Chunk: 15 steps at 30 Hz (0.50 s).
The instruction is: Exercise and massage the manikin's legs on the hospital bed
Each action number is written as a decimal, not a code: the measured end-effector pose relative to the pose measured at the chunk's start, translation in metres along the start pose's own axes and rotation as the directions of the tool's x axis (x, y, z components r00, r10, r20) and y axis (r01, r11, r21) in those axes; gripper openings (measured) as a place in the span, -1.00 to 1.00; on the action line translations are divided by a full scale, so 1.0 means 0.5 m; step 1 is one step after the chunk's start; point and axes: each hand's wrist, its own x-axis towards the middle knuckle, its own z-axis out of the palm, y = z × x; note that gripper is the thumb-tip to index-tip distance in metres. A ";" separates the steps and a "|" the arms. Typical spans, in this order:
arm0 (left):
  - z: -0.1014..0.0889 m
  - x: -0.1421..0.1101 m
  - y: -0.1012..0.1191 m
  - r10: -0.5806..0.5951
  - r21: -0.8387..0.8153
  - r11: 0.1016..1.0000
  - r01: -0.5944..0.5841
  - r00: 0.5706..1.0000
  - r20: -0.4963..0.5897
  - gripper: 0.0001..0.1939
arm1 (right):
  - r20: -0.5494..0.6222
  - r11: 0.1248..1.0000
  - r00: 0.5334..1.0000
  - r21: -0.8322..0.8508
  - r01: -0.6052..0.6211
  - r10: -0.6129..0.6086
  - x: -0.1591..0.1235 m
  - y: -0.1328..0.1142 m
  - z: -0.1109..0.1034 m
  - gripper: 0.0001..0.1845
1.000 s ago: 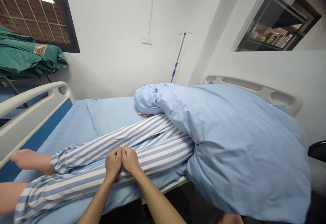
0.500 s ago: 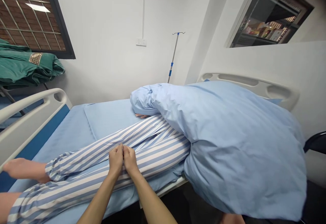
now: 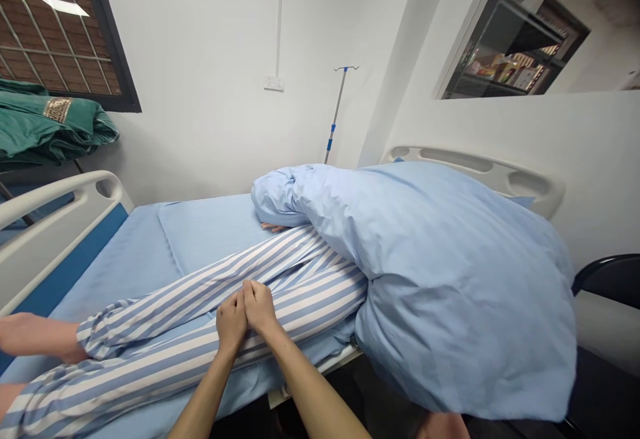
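Observation:
My left hand (image 3: 233,321) and my right hand (image 3: 259,304) are both closed in fists, held side by side and touching. I see nothing in either one. They appear over the nearer leg of striped trousers (image 3: 310,306); whether they touch the cloth I cannot tell. Blue and white stripes cover both legs of a figure lying on the bed, its bare foot (image 3: 43,337) at the left. A light blue quilt (image 3: 430,252) hides the upper body. Fingers (image 3: 274,227) of the lying figure show below the quilt's left fold.
The bed's footboard (image 3: 65,216) stands at left, its headboard (image 3: 530,186) behind the quilt. An IV pole (image 3: 336,112) rises by the wall. Green bundled cloth (image 3: 60,129) lies at far left. A black chair (image 3: 607,282) is at right. Quilt hangs over the bed's near side.
My right hand has moved slightly up and right, and my left hand slightly down, so the fists sit unevenly now. The surroundings have shifted a little left in view.

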 end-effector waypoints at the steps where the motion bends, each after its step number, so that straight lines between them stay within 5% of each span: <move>1: 0.002 -0.001 0.002 -0.004 0.024 1.000 0.004 1.000 0.013 -0.61 | 0.011 0.998 0.999 -0.051 0.039 -0.038 0.001 -0.003 -0.011 -0.54; 7: 0.006 -0.008 0.015 0.011 0.102 0.995 -0.013 1.000 0.012 -0.57 | 0.077 0.983 0.994 -0.159 0.089 -0.077 -0.006 0.029 -0.036 -0.53; 15: 0.021 -0.004 0.022 0.013 0.010 1.000 -0.013 0.999 0.041 -0.59 | 0.016 0.998 0.998 -0.033 0.062 -0.062 -0.015 0.060 -0.035 -0.51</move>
